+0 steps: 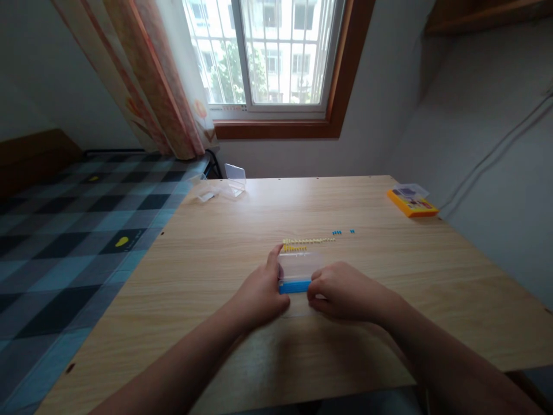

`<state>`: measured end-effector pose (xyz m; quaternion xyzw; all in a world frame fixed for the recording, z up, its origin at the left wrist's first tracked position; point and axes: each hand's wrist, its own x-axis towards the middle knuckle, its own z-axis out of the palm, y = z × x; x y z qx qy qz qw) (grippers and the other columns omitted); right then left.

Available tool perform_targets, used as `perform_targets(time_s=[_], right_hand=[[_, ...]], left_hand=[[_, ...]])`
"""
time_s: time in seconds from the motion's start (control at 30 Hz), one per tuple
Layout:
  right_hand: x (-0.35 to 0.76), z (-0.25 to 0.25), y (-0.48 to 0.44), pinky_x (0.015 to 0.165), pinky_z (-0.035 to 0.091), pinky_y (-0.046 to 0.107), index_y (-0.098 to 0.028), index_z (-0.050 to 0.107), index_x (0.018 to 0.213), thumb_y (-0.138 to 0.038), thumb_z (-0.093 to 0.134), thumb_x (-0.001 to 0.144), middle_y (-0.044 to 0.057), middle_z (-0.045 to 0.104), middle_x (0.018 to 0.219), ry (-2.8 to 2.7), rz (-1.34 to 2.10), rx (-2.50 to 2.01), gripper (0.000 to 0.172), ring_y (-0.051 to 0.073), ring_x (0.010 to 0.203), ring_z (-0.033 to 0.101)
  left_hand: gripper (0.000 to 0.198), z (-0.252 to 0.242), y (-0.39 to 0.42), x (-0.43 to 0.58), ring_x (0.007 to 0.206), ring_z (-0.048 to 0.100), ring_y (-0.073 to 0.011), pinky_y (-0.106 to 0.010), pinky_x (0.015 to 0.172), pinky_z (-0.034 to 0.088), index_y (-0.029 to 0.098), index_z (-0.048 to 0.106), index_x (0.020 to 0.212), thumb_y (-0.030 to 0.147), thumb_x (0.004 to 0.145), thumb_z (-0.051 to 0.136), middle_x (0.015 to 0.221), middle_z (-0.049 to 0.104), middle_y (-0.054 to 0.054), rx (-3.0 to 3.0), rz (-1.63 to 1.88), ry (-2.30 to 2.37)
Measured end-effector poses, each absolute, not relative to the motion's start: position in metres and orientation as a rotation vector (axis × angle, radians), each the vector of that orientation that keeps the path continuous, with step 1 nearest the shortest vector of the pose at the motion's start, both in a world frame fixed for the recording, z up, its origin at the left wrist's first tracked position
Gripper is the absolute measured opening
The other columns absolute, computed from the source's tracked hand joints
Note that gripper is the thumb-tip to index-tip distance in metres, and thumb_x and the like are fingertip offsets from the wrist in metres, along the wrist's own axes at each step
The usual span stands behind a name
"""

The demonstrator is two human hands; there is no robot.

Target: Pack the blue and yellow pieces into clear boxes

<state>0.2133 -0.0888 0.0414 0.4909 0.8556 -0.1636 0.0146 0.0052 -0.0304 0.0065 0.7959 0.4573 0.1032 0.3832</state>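
A clear plastic box [298, 266] with its lid up lies on the table in front of me, a row of small blue pieces [296, 287] along it. My left hand [263, 288] grips the box's left side, index finger stretched up and thumb near the front edge. At the right end of the blue row, the fingers of my right hand [334, 288] are curled in a pinch; whatever is between them is hidden. Just beyond the box run a row of yellow pieces [295, 249] and a longer row of pale yellow pieces [309, 241].
Several tiny blue pieces [337, 233] lie beyond the rows. Open clear boxes [235, 183] stand at the table's far left. An orange box [412, 204] with a clear lid on top sits far right. A checked bed [142, 202] adjoins the wooden table [207, 300].
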Motion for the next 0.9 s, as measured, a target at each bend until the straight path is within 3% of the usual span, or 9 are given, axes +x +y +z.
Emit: perform_targets(time_s=[0.9], right_hand=[[0.2109,0.0434,-0.0889,0.062,0.035,0.028,-0.02,0.079,0.08,-0.019,0.059,0.088,0.007,0.077,0.081,2.636,-0.555,1.5,0.021,0.017,0.066,0.062]], left_hand=[[0.105,-0.0003,-0.0289,0.0,0.109,0.062,-0.0302,-0.038,0.095,0.046,0.021,0.02,0.161,0.01,0.065,0.061,0.117,0.066,-0.011,2.047,0.308,1.127]])
